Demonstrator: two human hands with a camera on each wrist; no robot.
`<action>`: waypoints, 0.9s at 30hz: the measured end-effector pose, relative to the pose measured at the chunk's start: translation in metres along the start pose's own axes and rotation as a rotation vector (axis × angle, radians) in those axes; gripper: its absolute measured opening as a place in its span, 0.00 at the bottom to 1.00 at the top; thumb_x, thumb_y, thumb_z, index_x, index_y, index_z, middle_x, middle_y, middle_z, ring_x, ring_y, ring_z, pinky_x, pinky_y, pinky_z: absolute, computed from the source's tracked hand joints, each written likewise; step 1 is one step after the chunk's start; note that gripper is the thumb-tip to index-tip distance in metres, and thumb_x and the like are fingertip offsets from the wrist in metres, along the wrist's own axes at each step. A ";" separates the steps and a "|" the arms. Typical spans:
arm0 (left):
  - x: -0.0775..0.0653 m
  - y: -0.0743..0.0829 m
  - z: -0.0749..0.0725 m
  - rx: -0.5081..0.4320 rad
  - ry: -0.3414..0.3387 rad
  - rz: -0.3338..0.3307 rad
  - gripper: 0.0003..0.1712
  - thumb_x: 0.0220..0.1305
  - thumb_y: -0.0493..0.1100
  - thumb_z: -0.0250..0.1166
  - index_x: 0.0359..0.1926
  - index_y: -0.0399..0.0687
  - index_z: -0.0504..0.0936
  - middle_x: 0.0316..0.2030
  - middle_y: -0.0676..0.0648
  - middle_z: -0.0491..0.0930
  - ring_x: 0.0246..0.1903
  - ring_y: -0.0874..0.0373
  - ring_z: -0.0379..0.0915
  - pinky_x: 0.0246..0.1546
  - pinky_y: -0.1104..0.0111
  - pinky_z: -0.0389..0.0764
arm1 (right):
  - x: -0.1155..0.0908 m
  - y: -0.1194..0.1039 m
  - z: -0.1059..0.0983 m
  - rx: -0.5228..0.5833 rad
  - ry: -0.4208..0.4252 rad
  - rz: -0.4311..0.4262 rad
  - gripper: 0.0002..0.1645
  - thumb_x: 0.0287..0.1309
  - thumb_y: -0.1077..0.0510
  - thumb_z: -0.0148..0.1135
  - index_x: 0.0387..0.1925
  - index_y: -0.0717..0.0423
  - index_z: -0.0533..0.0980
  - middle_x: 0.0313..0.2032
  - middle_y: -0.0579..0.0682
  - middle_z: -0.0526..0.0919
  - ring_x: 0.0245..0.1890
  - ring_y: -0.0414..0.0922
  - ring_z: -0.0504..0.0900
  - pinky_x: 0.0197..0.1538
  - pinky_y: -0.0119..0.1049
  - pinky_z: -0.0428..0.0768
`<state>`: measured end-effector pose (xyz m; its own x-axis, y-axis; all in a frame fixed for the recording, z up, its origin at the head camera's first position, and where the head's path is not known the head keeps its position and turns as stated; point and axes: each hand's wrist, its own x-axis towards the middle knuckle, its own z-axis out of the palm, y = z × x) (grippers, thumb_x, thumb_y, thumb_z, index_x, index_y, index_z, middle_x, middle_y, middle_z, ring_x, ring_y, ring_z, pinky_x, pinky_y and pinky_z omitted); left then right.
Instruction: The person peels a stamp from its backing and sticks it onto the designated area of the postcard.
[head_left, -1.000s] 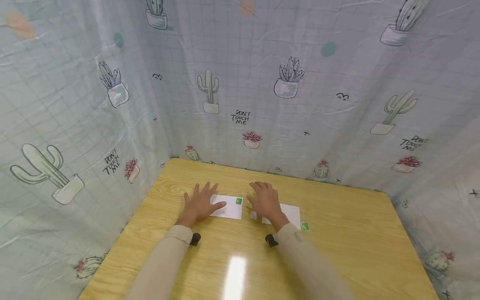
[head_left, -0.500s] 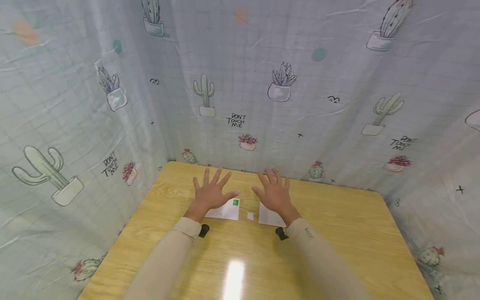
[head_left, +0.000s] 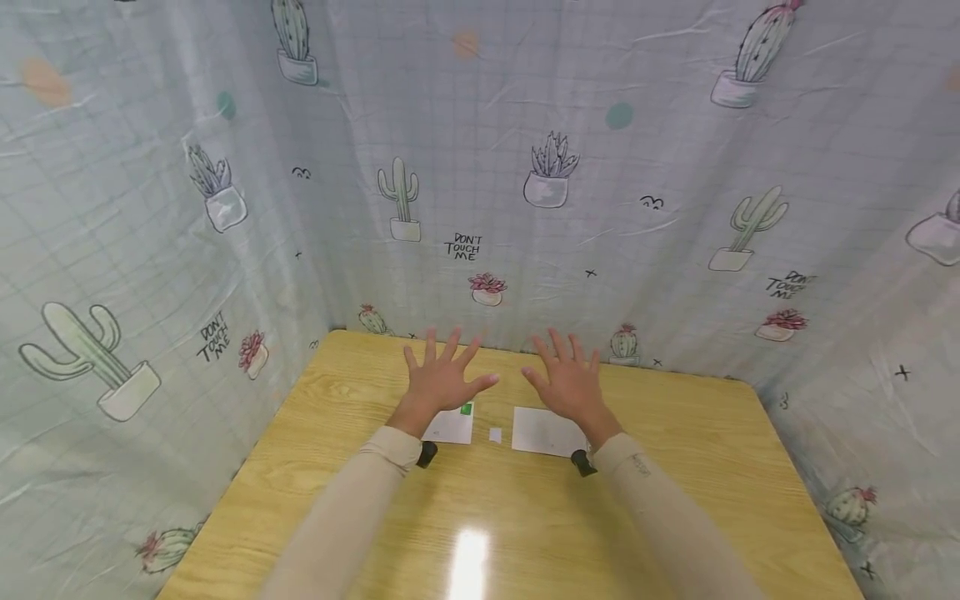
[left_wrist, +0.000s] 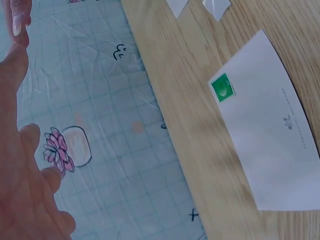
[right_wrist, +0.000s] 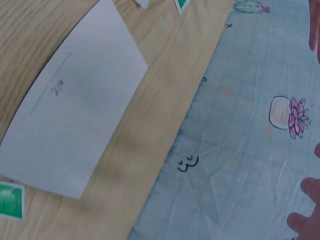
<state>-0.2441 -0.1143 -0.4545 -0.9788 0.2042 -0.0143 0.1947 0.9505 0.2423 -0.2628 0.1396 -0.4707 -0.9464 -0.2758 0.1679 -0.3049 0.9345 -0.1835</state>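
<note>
My left hand [head_left: 438,387] is held out over the table with its fingers spread, holding nothing. Partly covered by its wrist in the head view lies a white envelope [left_wrist: 270,135], a green stamp [left_wrist: 222,87] at one corner. My right hand [head_left: 572,387] spreads its fingers in the same way above a second white envelope [head_left: 542,431], which has small faint printing on it. A loose green stamp [right_wrist: 11,201] lies beside that envelope's edge; in the head view the right wrist area hides it. Between the envelopes rests a small white paper piece [head_left: 495,434].
The wooden table [head_left: 360,508] ends at a hanging curtain [head_left: 420,275] printed with cacti, which also closes in the left and right sides. A bright light reflection lies on the tabletop near the front.
Both hands have lifted off the envelopes and shifted right, away from the body. The right hand's bent fingers have straightened and spread. Both envelopes and the paper piece remain on the table.
</note>
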 end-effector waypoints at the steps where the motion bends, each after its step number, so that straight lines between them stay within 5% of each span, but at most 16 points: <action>1: 0.001 0.003 0.000 -0.001 0.001 0.003 0.51 0.67 0.84 0.44 0.84 0.75 0.45 0.86 0.48 0.40 0.83 0.31 0.23 0.72 0.22 0.31 | -0.001 0.002 -0.001 -0.002 0.002 0.004 0.43 0.76 0.27 0.41 0.83 0.39 0.55 0.84 0.53 0.51 0.83 0.66 0.49 0.73 0.83 0.45; 14: 0.007 0.032 0.008 0.008 0.000 0.042 0.51 0.67 0.84 0.45 0.83 0.72 0.50 0.86 0.49 0.41 0.83 0.32 0.24 0.72 0.22 0.31 | -0.015 0.028 -0.011 -0.003 -0.026 0.054 0.47 0.76 0.28 0.42 0.85 0.41 0.48 0.85 0.54 0.44 0.84 0.67 0.38 0.73 0.84 0.35; 27: 0.014 0.050 0.026 0.041 -0.011 0.088 0.49 0.67 0.85 0.43 0.83 0.77 0.48 0.86 0.50 0.39 0.83 0.34 0.23 0.74 0.24 0.31 | -0.031 0.057 -0.013 0.007 -0.022 0.099 0.46 0.76 0.29 0.45 0.84 0.43 0.50 0.85 0.54 0.45 0.84 0.66 0.39 0.74 0.82 0.33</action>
<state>-0.2466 -0.0578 -0.4683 -0.9573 0.2892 -0.0051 0.2822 0.9377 0.2028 -0.2493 0.2041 -0.4739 -0.9741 -0.1871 0.1271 -0.2103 0.9559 -0.2052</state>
